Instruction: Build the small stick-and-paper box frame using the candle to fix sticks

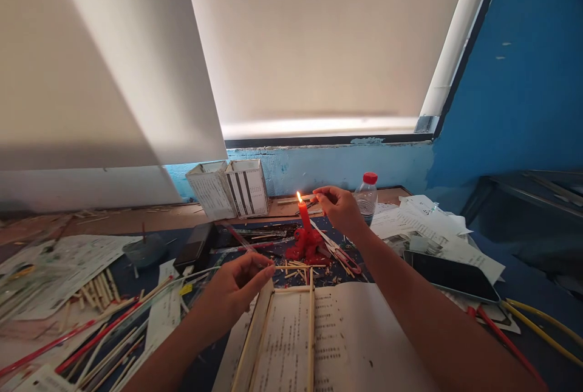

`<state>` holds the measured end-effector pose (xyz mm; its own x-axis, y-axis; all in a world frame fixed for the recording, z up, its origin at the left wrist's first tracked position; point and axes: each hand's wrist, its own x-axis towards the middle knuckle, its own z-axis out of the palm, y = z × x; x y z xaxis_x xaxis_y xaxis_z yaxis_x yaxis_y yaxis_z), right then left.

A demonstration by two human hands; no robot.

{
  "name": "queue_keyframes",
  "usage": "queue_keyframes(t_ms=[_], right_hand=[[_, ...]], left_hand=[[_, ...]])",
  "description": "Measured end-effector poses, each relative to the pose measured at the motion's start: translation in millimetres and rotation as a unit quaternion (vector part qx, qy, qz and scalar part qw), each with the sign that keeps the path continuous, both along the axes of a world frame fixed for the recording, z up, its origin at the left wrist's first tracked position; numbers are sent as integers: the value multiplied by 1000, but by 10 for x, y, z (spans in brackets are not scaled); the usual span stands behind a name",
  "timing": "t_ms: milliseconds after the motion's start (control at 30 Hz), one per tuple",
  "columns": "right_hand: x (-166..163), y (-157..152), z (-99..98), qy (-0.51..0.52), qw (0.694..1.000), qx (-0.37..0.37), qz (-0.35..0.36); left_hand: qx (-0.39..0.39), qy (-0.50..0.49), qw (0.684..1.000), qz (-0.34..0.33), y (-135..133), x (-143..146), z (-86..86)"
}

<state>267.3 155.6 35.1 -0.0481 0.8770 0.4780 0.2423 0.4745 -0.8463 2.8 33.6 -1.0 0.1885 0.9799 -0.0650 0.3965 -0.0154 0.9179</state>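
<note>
A lit red candle [304, 217] stood toward the table's [206, 357] far edge. The right hand [336, 208] was beside its flame; the left hand [237, 285] hovered above a wooden-stick frame [311, 334], nearer. Neither hand's grip could be told.

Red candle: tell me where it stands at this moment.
In the head view, the red candle stands lit just right of centre, its flame immediately left of the right hand, with the red-capped bottle farther right.
</note>
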Motion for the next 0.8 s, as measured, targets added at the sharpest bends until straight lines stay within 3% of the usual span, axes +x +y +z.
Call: queue_keyframes(t_ms=[267,800], right_hand=[[-1,-9,16,-6,1000,2,-1],[14,-1,10,-17,1000,2,-12]], left_hand=[[2,33,999,-12,-13,-1,42],[8,-15,999,-37,-25,2,3]])
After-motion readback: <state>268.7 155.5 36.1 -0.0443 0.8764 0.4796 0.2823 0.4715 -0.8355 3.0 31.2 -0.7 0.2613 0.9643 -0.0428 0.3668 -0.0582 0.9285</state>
